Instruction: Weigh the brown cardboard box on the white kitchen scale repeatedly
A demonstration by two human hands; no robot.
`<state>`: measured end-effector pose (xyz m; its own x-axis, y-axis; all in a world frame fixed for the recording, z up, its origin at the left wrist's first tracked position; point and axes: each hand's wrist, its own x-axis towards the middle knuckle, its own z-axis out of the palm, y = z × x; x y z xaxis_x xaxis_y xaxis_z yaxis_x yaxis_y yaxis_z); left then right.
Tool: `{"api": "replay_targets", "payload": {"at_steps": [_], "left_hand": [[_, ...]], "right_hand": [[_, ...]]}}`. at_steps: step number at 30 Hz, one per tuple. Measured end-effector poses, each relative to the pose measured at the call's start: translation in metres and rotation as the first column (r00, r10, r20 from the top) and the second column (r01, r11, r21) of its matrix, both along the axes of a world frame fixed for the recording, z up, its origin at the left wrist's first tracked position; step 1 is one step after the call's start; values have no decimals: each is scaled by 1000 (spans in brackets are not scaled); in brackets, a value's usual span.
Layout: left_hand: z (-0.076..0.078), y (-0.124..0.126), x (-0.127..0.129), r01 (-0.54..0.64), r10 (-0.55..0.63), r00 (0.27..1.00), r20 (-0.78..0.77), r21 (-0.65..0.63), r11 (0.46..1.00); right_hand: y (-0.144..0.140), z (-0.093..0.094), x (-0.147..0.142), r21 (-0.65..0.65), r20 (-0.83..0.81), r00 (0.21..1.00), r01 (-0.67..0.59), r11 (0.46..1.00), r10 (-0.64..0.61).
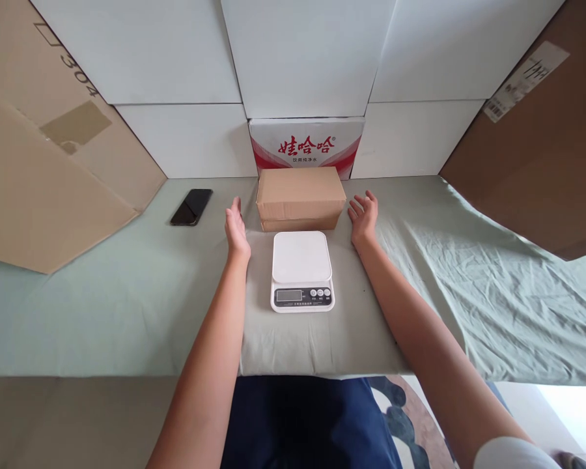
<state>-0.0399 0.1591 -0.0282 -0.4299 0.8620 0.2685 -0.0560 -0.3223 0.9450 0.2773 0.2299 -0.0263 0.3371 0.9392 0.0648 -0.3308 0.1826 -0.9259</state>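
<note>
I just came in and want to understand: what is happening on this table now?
A person reaches forward with both hands open, the left hand and right hand on either side of a brown cardboard box, close to it but not clearly touching. The box lies on a green cloth, just behind a white kitchen scale with nothing on its plate. A black phone lies to the left, and a red and white carton stands behind the box.

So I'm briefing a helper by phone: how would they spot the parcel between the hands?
On the green-sheeted table, look straight behind the white kitchen scale. The parcel is a plain brown box between the open left hand and right hand. Unlike the red-and-white printed carton behind it, it is unprinted.
</note>
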Motion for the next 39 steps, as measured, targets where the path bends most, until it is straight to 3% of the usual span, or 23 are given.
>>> {"api": "replay_targets", "payload": {"at_steps": [16, 24, 39], "left_hand": [[-4, 5, 11, 156, -155, 987, 35, -16, 988], [-1, 2, 16, 153, -151, 986, 69, -21, 988], [0, 3, 21, 200, -200, 978, 58, 2, 980]], "right_hand": [[-3, 1, -4, 45, 110, 991, -78, 996, 73], [-12, 5, -10, 102, 242, 964, -138, 985, 110], [-11, 7, -11, 98, 212, 968, -154, 983, 131]]}}
